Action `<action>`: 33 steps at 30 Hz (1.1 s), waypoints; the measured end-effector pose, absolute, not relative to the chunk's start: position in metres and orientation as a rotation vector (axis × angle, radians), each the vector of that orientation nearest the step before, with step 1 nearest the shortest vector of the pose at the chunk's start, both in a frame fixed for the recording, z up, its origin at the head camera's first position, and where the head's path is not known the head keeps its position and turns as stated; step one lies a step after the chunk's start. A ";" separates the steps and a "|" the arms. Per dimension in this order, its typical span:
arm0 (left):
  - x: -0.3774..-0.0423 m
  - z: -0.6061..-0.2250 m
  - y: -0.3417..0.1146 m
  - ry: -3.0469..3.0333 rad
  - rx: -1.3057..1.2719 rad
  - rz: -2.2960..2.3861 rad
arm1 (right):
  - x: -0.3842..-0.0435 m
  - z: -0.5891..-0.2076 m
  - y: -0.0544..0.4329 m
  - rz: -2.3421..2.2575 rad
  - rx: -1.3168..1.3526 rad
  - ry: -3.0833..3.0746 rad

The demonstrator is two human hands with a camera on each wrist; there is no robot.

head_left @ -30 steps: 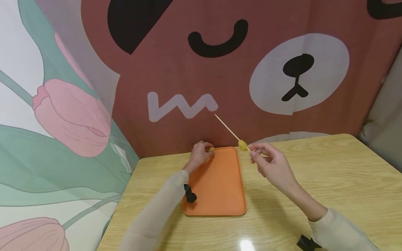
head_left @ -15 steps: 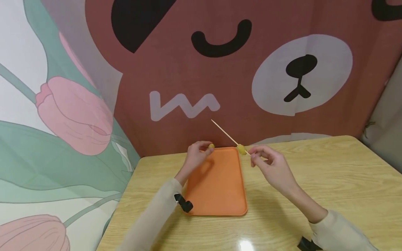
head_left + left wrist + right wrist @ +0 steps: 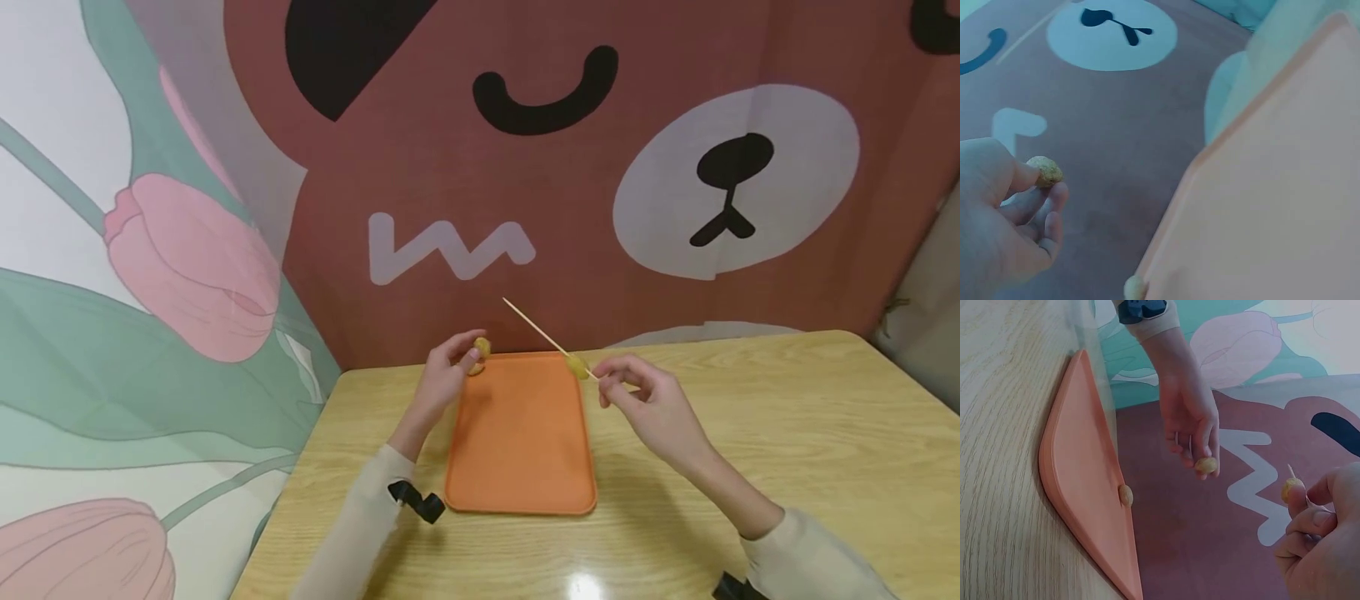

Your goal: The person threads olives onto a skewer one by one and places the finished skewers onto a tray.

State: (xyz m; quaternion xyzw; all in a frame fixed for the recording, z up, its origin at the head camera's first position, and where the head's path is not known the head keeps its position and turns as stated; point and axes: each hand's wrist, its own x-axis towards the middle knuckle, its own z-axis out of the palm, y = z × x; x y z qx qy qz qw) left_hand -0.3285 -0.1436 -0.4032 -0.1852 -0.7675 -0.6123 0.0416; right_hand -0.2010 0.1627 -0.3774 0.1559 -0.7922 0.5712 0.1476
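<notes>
My left hand pinches a small, rough, yellow-brown ball between thumb and fingertips, raised over the far left corner of an orange tray. A thin wooden skewer is pinched near its lower end by my right hand. Its bare pointed end slants up and to the left. One yellow ball is threaded on the skewer, close to my right fingers. Another such ball lies on the tray at its far edge, partly behind my left hand in the head view.
The tray lies on a light wood-grain table. Right behind the table hangs a brown curtain with a bear face. A tulip-print cloth covers the left side. Black straps sit around both sleeves.
My left hand has lifted a ball off the tray's far edge and moved left with it, uncovering another ball there. The skewer has dipped slightly while my right hand stays nearly in place.
</notes>
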 end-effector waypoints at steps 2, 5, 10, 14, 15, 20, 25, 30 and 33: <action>-0.326 -0.398 -0.149 -2.325 -0.548 -1.935 | -0.201 -0.378 0.162 1.649 0.456 -2.288; -0.322 -0.392 -0.155 -2.289 -0.529 -2.060 | -0.201 -0.379 0.161 1.658 0.461 -2.302; -0.316 -0.386 -0.159 -2.212 -0.539 -2.257 | -0.201 -0.381 0.161 1.675 0.469 -2.330; -0.313 -0.384 -0.159 -2.118 -0.578 -2.411 | -0.201 -0.381 0.159 1.692 0.491 -2.346; -0.313 -0.384 -0.160 -2.092 -0.588 -2.447 | -0.201 -0.381 0.159 1.697 0.498 -2.351; -0.310 -0.383 -0.160 -1.956 -0.587 -2.596 | -0.201 -0.381 0.157 1.701 0.522 -2.387; -0.308 -0.381 -0.158 -1.756 -0.541 -2.796 | -0.202 -0.385 0.156 1.683 0.534 -2.419; -0.306 -0.380 -0.155 -1.627 -0.541 -2.905 | -0.204 -0.388 0.154 1.674 0.556 -2.435; -0.305 -0.380 -0.155 -1.614 -0.535 -2.903 | -0.204 -0.390 0.153 1.674 0.573 -2.435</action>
